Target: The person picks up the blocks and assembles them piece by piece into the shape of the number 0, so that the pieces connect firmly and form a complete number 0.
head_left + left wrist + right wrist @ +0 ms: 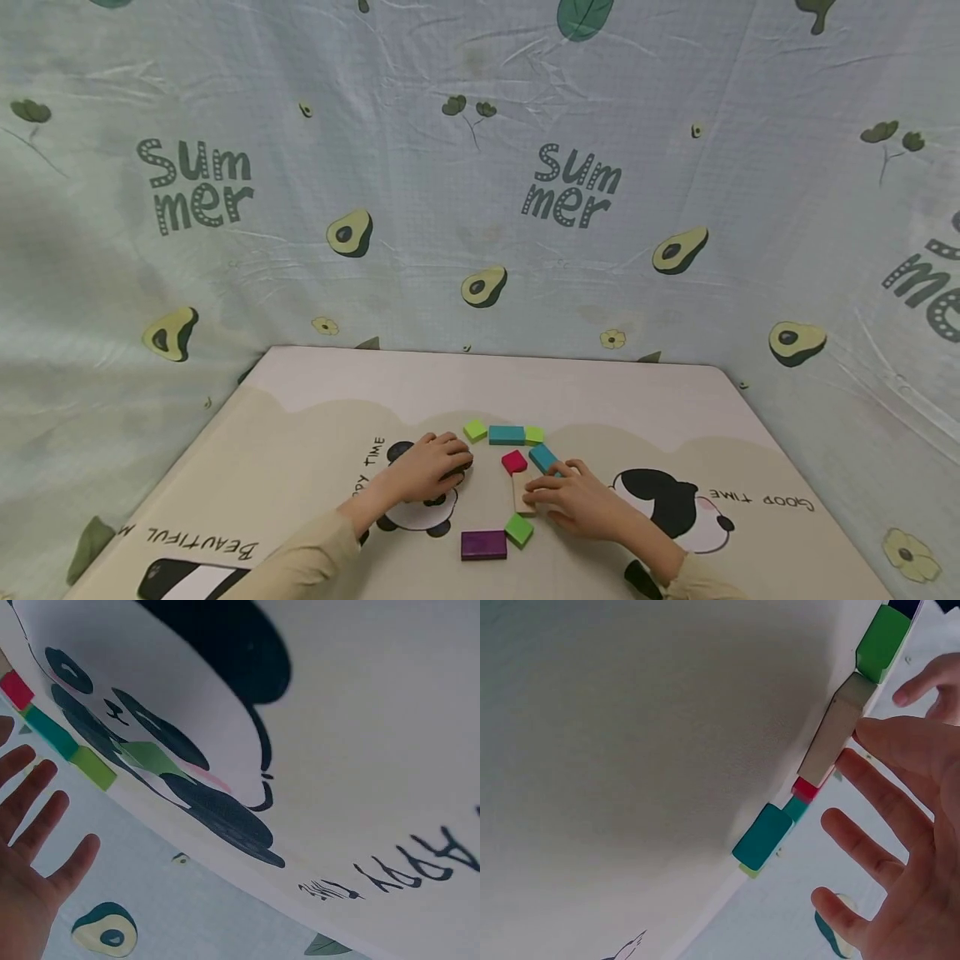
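Note:
My left hand (430, 468) hovers over the panda print left of the blocks, its fingers (46, 825) spread and holding nothing. On the right, my right hand (577, 502) is beside an upright-lying beige block (522, 493). Thumb and index finger (885, 795) are at that block's edge; whether they press on it I cannot tell. Above the beige block is a red block (514, 462), and below it a green block (519, 530). A slanted teal block (542, 457) lies just beyond the right fingertips. A purple block (483, 546) lies nearest me.
Along the far side run a lime block (475, 431), a teal block (507, 435) and another lime block (534, 435). The pale table (315, 467) carries animal prints and lettering. A patterned curtain (420, 183) hangs behind and at both sides.

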Demonstrator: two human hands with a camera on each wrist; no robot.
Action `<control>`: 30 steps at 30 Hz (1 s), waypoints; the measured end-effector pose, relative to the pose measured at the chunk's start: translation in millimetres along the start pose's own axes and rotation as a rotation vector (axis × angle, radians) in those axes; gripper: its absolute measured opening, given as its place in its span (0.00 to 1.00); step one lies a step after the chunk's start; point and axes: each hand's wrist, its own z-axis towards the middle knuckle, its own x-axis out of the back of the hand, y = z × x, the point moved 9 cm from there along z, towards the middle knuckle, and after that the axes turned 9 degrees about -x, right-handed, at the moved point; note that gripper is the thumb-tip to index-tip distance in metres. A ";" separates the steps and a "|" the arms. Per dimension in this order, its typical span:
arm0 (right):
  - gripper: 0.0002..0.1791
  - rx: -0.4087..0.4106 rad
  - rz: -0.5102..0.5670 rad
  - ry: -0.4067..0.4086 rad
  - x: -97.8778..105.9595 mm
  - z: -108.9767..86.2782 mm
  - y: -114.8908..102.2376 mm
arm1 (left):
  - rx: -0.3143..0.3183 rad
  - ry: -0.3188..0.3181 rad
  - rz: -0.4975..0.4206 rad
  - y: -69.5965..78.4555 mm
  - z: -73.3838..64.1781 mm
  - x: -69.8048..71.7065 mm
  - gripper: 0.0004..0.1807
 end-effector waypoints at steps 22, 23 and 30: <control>0.19 -0.039 0.030 -0.057 -0.7 1.9 1.6 | 0.240 -0.136 -0.109 -41.2 19.7 -34.6 0.25; 0.19 -0.039 0.029 -0.058 -0.9 1.9 1.6 | 0.244 -0.148 -0.108 -41.4 19.7 -35.4 0.25; 0.19 -0.042 0.024 -0.063 -1.1 2.3 1.9 | 0.231 -0.172 -0.027 -39.7 21.0 -32.7 0.23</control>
